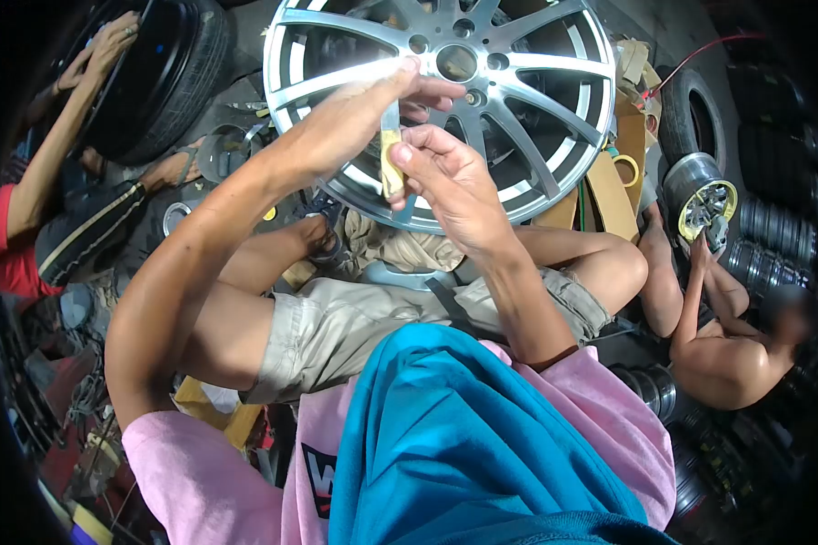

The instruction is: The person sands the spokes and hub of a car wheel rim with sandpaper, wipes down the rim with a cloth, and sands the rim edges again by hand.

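Note:
My right hand [454,182] pinches a narrow yellowish strip-like tool [392,163] between thumb and fingers. Its upper end is pale and flat like a blade, and the lower part looks wrapped in tape; the exact kind is unclear. Just above, my left hand [407,91] has its fingers loosely stretched and its thumb apart, with the pale end close to its palm. Whether they touch is hard to tell. Behind both hands a large silver alloy wheel [541,168] faces me, its spokes and bolt holes showing around the centre hole.
At the left, another person's hand [114,41] rests by a tyre [186,82]. To the right, a person holds a smaller wheel rim [700,182]. A cardboard box [613,200] and a tape roll [625,171] lie between. Stacked rims [773,259] line the right side.

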Motion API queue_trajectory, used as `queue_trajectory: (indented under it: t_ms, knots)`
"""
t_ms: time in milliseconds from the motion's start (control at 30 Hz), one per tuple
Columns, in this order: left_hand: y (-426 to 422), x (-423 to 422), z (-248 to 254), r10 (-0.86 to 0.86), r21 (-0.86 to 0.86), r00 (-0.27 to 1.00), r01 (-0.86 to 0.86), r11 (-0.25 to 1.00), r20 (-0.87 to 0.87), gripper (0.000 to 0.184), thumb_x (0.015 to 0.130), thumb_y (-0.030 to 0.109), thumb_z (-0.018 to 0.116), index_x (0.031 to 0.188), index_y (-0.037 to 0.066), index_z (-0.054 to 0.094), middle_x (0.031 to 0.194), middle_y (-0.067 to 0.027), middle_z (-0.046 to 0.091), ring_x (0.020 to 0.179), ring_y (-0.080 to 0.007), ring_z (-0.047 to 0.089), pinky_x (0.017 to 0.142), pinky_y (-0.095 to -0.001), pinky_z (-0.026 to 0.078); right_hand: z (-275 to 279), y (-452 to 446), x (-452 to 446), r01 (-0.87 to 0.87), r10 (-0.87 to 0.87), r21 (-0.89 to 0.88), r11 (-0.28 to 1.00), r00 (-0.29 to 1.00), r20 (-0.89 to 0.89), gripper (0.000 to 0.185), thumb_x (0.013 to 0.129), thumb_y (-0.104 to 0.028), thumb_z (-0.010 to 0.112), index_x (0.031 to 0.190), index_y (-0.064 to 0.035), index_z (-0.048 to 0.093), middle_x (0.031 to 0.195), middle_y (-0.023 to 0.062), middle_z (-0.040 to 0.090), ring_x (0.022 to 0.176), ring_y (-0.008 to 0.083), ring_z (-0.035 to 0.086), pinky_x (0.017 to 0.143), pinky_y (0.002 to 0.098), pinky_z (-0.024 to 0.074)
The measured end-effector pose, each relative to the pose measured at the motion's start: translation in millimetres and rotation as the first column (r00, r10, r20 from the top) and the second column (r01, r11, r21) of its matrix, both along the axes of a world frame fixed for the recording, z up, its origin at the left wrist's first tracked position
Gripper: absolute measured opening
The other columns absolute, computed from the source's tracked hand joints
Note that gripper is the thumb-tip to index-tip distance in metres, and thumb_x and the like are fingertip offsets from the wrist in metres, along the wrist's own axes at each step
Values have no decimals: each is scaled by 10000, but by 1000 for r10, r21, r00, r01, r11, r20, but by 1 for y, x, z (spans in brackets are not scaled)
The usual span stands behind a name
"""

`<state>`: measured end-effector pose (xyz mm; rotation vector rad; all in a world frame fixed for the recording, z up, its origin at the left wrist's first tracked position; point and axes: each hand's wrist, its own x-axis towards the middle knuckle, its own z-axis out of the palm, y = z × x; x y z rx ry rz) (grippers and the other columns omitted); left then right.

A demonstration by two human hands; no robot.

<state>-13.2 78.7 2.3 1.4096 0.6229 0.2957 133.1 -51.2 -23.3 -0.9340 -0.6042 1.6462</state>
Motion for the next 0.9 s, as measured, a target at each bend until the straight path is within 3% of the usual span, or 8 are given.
queue_trajectory:
  t_ms: [67, 167, 233, 300, 333, 400, 533, 900]
  knots:
    - [12, -3, -1, 92, -9, 996, -92, 996, -20, 712, 1161, 584, 251, 1487, 95, 654, 1416, -104, 680, 1302, -219, 566, 1179, -416, 419, 0, -1, 11, -61, 61, -1, 998, 985, 159, 223, 1076, -230, 702, 1175, -34, 660, 996, 56, 723, 816, 103, 687, 701, 258, 561]
    - [34, -18, -1, 181, 190, 983, -169, 967, -44, 730, 1153, 603, 265, 1490, 82, 649, 1444, -140, 672, 1259, -244, 612, 1106, -421, 480, -14, -3, 34, -54, 36, 40, 998, 932, 360, 204, 1074, -198, 695, 1157, -16, 655, 995, 70, 724, 783, 111, 690, 655, 255, 554]
    - [36, -18, -8, 225, 301, 973, -199, 933, -55, 761, 1146, 625, 268, 1431, 66, 699, 1350, -162, 724, 1128, -245, 668, 1021, -403, 523, -11, 7, 46, 105, -76, -10, 994, 784, 616, 201, 1065, -167, 675, 1164, 7, 664, 859, 45, 714, 728, 95, 676, 621, 261, 530]
    - [35, -15, -6, 70, 315, 972, 5, 949, -226, 802, 1140, 642, 254, 1353, 50, 750, 1129, -163, 777, 960, -235, 690, 939, -376, 552, -22, 23, 61, 143, -246, 201, 969, 516, 821, 212, 1037, -142, 689, 1169, 23, 699, 801, 73, 703, 694, 126, 681, 614, 288, 521]
    - [26, -11, 4, 54, 341, 950, 57, 938, -307, 771, 1144, 617, 292, 1311, 35, 769, 932, -147, 754, 828, -217, 671, 860, -359, 557, -22, 30, 68, 141, -246, 202, 969, 516, 820, 212, 1037, -142, 689, 1169, 23, 699, 801, 73, 703, 694, 126, 681, 614, 288, 521]
    - [19, -8, -10, -36, 463, 949, 186, 867, -313, 588, 1152, 477, 433, 1291, 0, 746, 881, -154, 676, 806, -237, 660, 823, -404, 542, -20, 44, 77, -13, -254, 261, 965, 188, 949, 236, 991, -123, 712, 1166, 34, 730, 847, 140, 723, 691, 207, 696, 659, 343, 542]
    - [6, -3, -20, -32, 714, 952, 250, 654, -304, 451, 1122, 369, 559, 1234, -37, 724, 1008, -182, 677, 943, -342, 676, 871, -463, 526, -34, 66, 82, -80, -321, 328, 941, 94, 942, 251, 964, -129, 720, 1157, 30, 742, 937, 192, 744, 760, 314, 716, 743, 403, 565]
    - [1, -10, -16, -84, 647, 901, 368, 669, -425, 381, 1084, 344, 620, 1181, 3, 756, 1095, -173, 699, 1080, -391, 663, 961, -494, 519, -51, 90, 77, -106, -404, 410, 906, 74, 912, 276, 955, -146, 717, 1173, 19, 755, 1017, 221, 750, 862, 377, 727, 822, 466, 565]
